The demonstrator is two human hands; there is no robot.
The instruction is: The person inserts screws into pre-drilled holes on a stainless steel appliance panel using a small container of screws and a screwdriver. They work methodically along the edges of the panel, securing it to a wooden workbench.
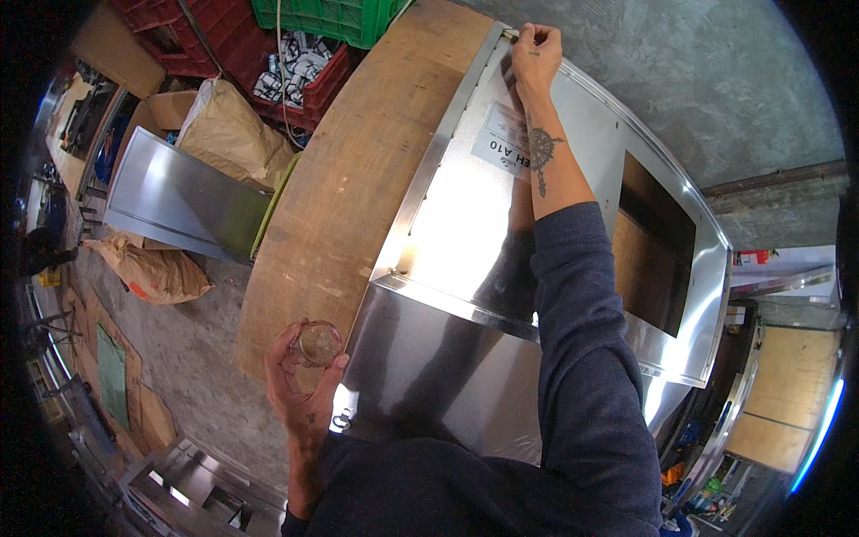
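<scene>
While left hand point(300, 380) clamps small jar point(318, 344), right hand point(534, 55) pinches steel panel point(465, 224) far corner

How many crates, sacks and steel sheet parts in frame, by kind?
Plastic crates: 2, one red, one green
Brown paper sacks: 2, upper, lower
Stainless sheet parts: 2, the housing on the wooden table, the loose panel
Total: 6

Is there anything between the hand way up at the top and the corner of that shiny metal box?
Nothing visible. The right hand already rests on the far corner of the steel panel, its fingertips pinching something small at the edge. The left hand is apart, holding a small clear jar near the panel's lower corner.
</scene>
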